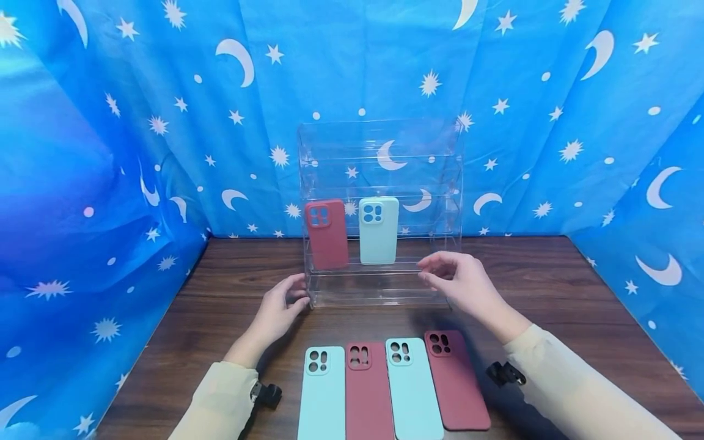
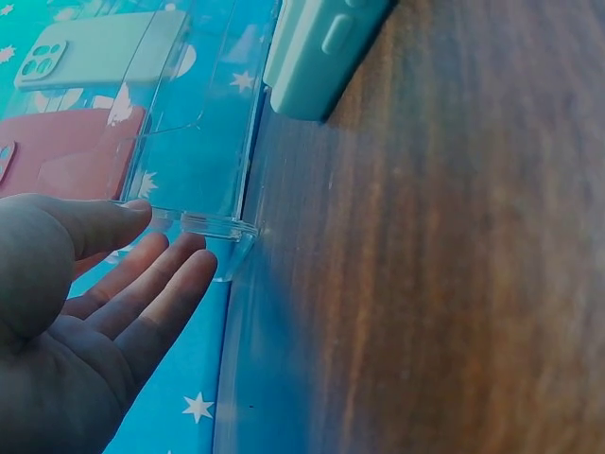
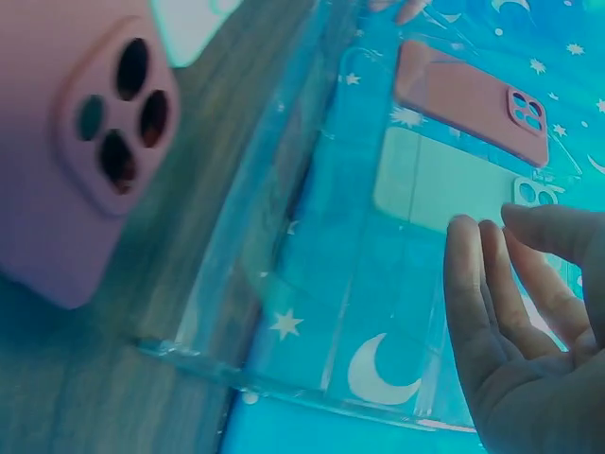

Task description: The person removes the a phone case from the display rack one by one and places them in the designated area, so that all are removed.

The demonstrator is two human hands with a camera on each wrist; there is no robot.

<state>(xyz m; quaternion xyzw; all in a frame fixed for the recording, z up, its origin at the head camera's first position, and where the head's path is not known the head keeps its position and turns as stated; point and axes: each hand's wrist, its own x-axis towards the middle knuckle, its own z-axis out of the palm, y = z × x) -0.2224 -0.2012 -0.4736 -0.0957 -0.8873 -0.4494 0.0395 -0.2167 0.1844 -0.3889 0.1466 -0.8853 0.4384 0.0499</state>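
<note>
Brown table (image 1: 247,269), starry curtain (image 1: 341,61) behind. Left hand (image 1: 280,310), fingers loose, by clear rack (image 1: 379,284); right hand (image 1: 462,281) empty, thumb parted. Red case (image 1: 330,244), mint case (image 1: 378,238) racked; four cases (image 1: 458,382) nearer. Likely step: racking; next calls for pinching one.

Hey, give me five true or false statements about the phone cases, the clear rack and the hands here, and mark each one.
1. A red case and a mint case stand in the clear rack. True.
2. Seen from the head, the rack's mint case is left of its red one. False: it is on the right.
3. Four cases lie on the table in front of the rack. True.
4. The right hand is holding a case. False: it holds no case.
5. The left hand is by the rack's lower left corner. True.
</note>
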